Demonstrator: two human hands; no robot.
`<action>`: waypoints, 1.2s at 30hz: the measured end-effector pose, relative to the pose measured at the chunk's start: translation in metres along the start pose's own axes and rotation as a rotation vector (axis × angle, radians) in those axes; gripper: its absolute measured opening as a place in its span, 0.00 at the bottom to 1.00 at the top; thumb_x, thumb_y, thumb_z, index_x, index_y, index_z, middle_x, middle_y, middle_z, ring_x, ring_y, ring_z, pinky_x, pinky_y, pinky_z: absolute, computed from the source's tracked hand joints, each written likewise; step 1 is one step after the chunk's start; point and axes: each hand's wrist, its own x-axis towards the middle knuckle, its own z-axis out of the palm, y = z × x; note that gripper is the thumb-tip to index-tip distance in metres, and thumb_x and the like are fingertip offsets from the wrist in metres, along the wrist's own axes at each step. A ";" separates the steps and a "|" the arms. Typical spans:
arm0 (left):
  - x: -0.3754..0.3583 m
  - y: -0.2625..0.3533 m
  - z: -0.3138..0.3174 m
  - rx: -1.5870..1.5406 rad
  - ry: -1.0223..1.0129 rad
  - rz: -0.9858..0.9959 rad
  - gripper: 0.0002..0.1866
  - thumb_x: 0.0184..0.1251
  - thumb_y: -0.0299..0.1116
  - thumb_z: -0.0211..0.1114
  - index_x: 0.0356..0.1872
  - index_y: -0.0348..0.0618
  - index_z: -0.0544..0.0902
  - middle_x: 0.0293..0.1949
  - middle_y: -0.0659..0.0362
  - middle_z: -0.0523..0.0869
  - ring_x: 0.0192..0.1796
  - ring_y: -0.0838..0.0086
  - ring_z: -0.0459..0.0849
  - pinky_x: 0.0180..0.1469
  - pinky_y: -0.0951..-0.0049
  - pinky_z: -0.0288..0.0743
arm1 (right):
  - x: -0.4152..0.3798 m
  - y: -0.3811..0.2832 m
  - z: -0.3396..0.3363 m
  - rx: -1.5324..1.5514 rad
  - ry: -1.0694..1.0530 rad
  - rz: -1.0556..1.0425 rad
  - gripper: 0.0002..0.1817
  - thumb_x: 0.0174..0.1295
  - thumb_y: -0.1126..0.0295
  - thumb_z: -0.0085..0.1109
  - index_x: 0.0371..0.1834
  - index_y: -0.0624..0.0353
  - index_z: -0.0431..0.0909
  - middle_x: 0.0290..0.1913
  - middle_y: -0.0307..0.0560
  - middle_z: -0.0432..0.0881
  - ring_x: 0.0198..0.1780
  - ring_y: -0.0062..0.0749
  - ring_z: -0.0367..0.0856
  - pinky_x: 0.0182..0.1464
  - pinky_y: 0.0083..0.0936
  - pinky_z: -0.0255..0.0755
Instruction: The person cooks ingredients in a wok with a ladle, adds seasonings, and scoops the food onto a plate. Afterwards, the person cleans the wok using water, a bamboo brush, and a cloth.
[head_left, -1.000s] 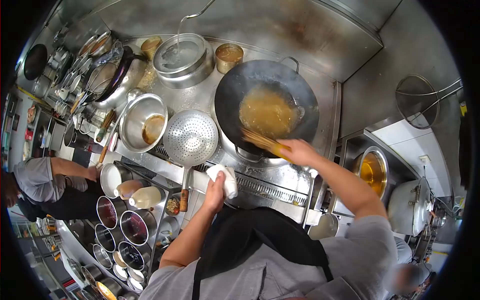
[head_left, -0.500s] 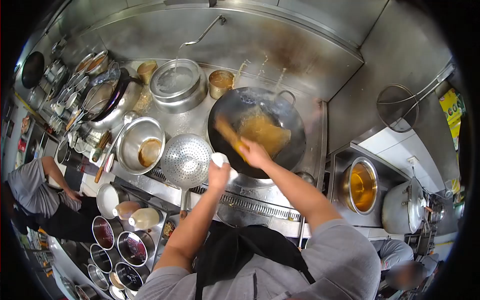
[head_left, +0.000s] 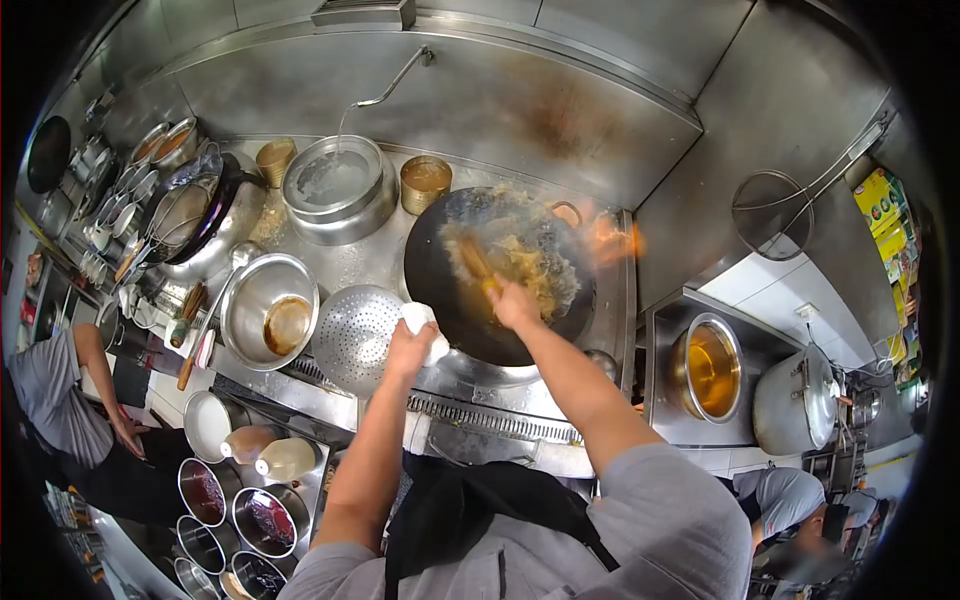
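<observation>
My right hand (head_left: 514,305) is closed around a bamboo wok brush (head_left: 474,258), whose bristle end is in the large black wok (head_left: 432,310). Brownish, frothy water (head_left: 540,272) churns there, blurred by motion. At the wok's near-left rim, my left hand (head_left: 405,352) clasps a folded white cloth (head_left: 420,319); the fingers' contact with the rim is hidden. Just left of that hand lies a perforated strainer (head_left: 350,330), its handle mostly hidden by my arm.
Flames (head_left: 616,242) rise at the wok's right side. Water runs from a tap (head_left: 395,80) into a lidded steel pot (head_left: 340,220). A steel bowl (head_left: 243,305) stands left, a pot of amber oil (head_left: 712,370) right. Another person (head_left: 70,390) stands at far left.
The brush has swept through the water, which now foams across the wok instead of splashing above its back rim. Flames have appeared at the right. The whole view has shifted slightly.
</observation>
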 end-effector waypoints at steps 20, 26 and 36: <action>0.002 0.008 -0.001 0.555 0.308 0.141 0.33 0.54 0.33 0.68 0.59 0.28 0.67 0.46 0.42 0.83 0.46 0.57 0.86 0.46 0.62 0.82 | 0.031 0.018 0.004 -0.226 0.068 -0.164 0.29 0.69 0.46 0.52 0.74 0.31 0.66 0.45 0.60 0.85 0.50 0.51 0.85 0.50 0.50 0.77; 0.025 -0.006 -0.006 0.386 0.160 0.079 0.34 0.52 0.36 0.68 0.58 0.26 0.68 0.48 0.38 0.83 0.50 0.51 0.83 0.51 0.61 0.76 | 0.069 -0.028 0.058 0.375 0.178 0.062 0.25 0.71 0.51 0.52 0.69 0.42 0.73 0.47 0.64 0.85 0.50 0.58 0.84 0.52 0.49 0.75; 0.010 0.005 0.005 0.489 0.253 0.066 0.36 0.53 0.37 0.67 0.61 0.27 0.66 0.52 0.32 0.82 0.56 0.44 0.83 0.60 0.58 0.75 | -0.010 0.125 -0.102 -0.345 -0.479 -0.273 0.29 0.66 0.41 0.53 0.68 0.36 0.75 0.62 0.51 0.81 0.63 0.47 0.79 0.66 0.38 0.71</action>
